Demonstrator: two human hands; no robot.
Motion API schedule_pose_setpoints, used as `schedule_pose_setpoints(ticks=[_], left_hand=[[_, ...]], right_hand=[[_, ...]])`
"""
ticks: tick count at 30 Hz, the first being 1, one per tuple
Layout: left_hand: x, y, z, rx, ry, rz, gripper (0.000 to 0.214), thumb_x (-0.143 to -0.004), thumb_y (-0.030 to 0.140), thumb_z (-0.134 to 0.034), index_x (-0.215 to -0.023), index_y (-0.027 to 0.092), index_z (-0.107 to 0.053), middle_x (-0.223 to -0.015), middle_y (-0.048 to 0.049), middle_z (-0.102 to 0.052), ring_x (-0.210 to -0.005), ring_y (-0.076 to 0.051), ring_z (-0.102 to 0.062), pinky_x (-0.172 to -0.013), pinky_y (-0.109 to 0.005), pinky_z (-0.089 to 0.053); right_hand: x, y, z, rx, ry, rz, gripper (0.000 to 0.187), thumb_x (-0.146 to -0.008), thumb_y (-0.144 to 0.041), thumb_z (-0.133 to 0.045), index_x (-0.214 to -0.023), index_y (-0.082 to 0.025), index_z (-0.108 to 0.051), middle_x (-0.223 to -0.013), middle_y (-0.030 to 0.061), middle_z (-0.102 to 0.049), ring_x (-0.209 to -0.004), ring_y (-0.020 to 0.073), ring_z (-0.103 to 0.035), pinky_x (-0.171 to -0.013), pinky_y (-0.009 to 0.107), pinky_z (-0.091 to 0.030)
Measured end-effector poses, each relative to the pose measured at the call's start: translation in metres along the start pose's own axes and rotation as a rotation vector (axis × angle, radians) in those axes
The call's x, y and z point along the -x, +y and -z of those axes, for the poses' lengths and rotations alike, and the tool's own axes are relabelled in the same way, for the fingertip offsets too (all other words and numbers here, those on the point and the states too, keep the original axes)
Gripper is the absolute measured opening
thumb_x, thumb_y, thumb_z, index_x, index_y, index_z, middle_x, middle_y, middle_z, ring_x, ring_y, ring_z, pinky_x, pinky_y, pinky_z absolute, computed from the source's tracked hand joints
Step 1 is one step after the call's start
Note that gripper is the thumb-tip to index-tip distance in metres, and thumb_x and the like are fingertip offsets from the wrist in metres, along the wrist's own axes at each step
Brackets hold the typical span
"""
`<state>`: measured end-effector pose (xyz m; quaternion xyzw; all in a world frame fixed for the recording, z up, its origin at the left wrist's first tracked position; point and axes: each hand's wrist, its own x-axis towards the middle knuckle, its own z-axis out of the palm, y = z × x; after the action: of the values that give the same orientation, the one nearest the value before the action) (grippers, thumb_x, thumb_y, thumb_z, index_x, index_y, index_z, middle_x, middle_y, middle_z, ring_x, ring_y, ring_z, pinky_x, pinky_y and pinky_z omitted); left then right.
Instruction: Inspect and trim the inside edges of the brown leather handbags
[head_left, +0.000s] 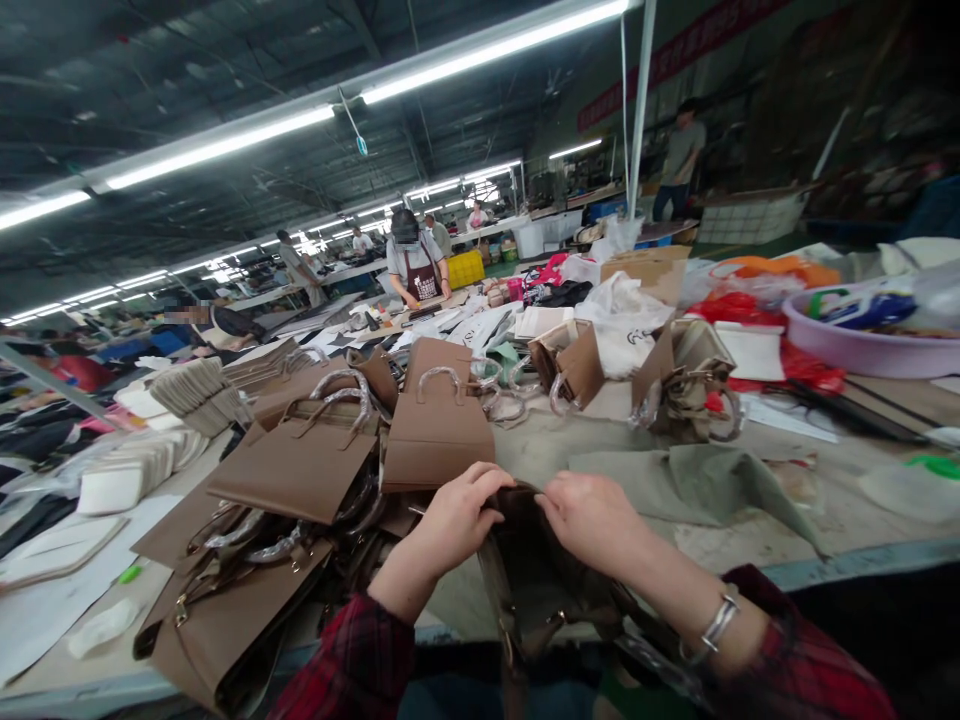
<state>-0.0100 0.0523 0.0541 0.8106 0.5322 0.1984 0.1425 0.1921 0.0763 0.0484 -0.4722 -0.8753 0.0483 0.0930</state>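
My left hand (459,520) and my right hand (589,518) both grip the top edge of a dark brown handbag (536,590) held at the table's near edge, fingers curled over its rim. The bag hangs down toward my lap, its lower part partly hidden by my red plaid sleeves. A bracelet sits on my right wrist. Just beyond my hands stands an upright tan handbag (437,425) with a wrapped handle.
A pile of tan handbags (292,470) lies to the left, beside stacks of pale cut pieces (199,390). A grey-green cloth (697,480) lies to the right, a pink basin (870,345) farther right. A person in an apron (416,262) works at the table's far end.
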Motion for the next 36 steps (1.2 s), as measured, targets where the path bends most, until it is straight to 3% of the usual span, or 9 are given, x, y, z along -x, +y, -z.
schedule_pose_setpoints(ticks=[4, 9, 13, 19, 22, 27, 32, 36], left_hand=[[-0.002, 0.003, -0.013, 0.004, 0.090, 0.049, 0.028, -0.074, 0.007, -0.061, -0.097, 0.023, -0.061, -0.109, -0.0015, -0.061, -0.098, -0.017, -0.058, -0.089, -0.028, -0.046], [-0.008, -0.003, -0.017, -0.048, 0.104, 0.092, 0.009, -0.079, 0.013, -0.061, -0.082, 0.021, -0.064, -0.084, -0.0004, -0.065, -0.081, -0.016, -0.061, -0.076, -0.026, -0.046], [-0.010, -0.003, -0.020, -0.056, 0.165, 0.099, 0.009, -0.082, 0.015, -0.059, -0.076, 0.020, -0.064, -0.079, -0.0002, -0.066, -0.076, -0.014, -0.060, -0.071, -0.024, -0.044], [-0.011, -0.004, -0.025, -0.087, 0.182, 0.093, 0.011, -0.085, 0.017, -0.056, -0.076, 0.021, -0.062, -0.079, 0.0005, -0.064, -0.076, -0.014, -0.060, -0.070, -0.023, -0.042], [-0.007, 0.000, -0.023, -0.058, 0.181, 0.155, 0.004, -0.083, 0.019, -0.058, -0.082, 0.022, -0.060, -0.082, 0.0011, -0.065, -0.078, -0.015, -0.061, -0.071, -0.024, -0.042], [0.009, 0.005, -0.014, 0.042, 0.092, 0.339, 0.045, -0.072, 0.012, -0.062, -0.112, 0.025, -0.046, -0.091, -0.0002, -0.068, -0.084, -0.019, -0.064, -0.073, -0.027, -0.043], [0.013, -0.007, -0.004, 0.228, 0.016, 0.248, 0.037, -0.074, 0.006, -0.053, -0.105, 0.024, -0.044, -0.074, 0.0059, -0.065, -0.072, -0.014, -0.061, -0.069, -0.023, -0.042], [0.007, -0.007, -0.005, 0.182, 0.049, 0.187, 0.030, -0.073, 0.004, -0.054, -0.096, 0.023, -0.050, -0.076, 0.0061, -0.064, -0.072, -0.013, -0.059, -0.069, -0.022, -0.043]], right_hand=[[-0.003, 0.000, -0.002, -0.009, 0.010, -0.004, 0.031, -0.093, -0.031, -0.044, -0.079, -0.017, -0.069, -0.080, 0.0078, -0.070, -0.074, 0.0210, -0.066, -0.060, 0.029, -0.040], [-0.004, 0.005, 0.000, -0.059, -0.006, -0.003, 0.032, -0.093, -0.040, -0.045, -0.081, -0.021, -0.067, -0.079, 0.0055, -0.071, -0.074, 0.0205, -0.066, -0.060, 0.027, -0.039], [-0.011, 0.008, -0.001, -0.052, 0.000, 0.048, 0.033, -0.088, -0.051, -0.051, -0.083, -0.022, -0.067, -0.081, 0.0044, -0.070, -0.076, 0.0216, -0.065, -0.061, 0.027, -0.040], [-0.026, 0.001, -0.003, 0.000, -0.014, 0.090, 0.029, -0.090, -0.039, -0.051, -0.078, -0.020, -0.069, -0.080, 0.0049, -0.069, -0.075, 0.0201, -0.065, -0.062, 0.027, -0.042], [-0.028, -0.001, -0.003, 0.026, -0.002, 0.091, 0.030, -0.091, -0.034, -0.048, -0.076, -0.020, -0.069, -0.078, 0.0051, -0.069, -0.071, 0.0194, -0.065, -0.059, 0.027, -0.041], [-0.027, 0.002, -0.002, 0.025, 0.005, 0.076, 0.028, -0.090, -0.027, -0.047, -0.074, -0.018, -0.068, -0.077, 0.0058, -0.069, -0.070, 0.0184, -0.064, -0.059, 0.026, -0.041], [-0.022, 0.006, -0.004, -0.038, -0.038, 0.085, 0.029, -0.090, -0.031, -0.047, -0.073, -0.020, -0.068, -0.079, 0.0048, -0.069, -0.074, 0.0183, -0.064, -0.063, 0.026, -0.042], [-0.019, 0.007, -0.006, -0.033, -0.047, 0.063, 0.029, -0.091, -0.032, -0.046, -0.075, -0.020, -0.068, -0.080, 0.0046, -0.068, -0.074, 0.0182, -0.063, -0.062, 0.027, -0.041]])
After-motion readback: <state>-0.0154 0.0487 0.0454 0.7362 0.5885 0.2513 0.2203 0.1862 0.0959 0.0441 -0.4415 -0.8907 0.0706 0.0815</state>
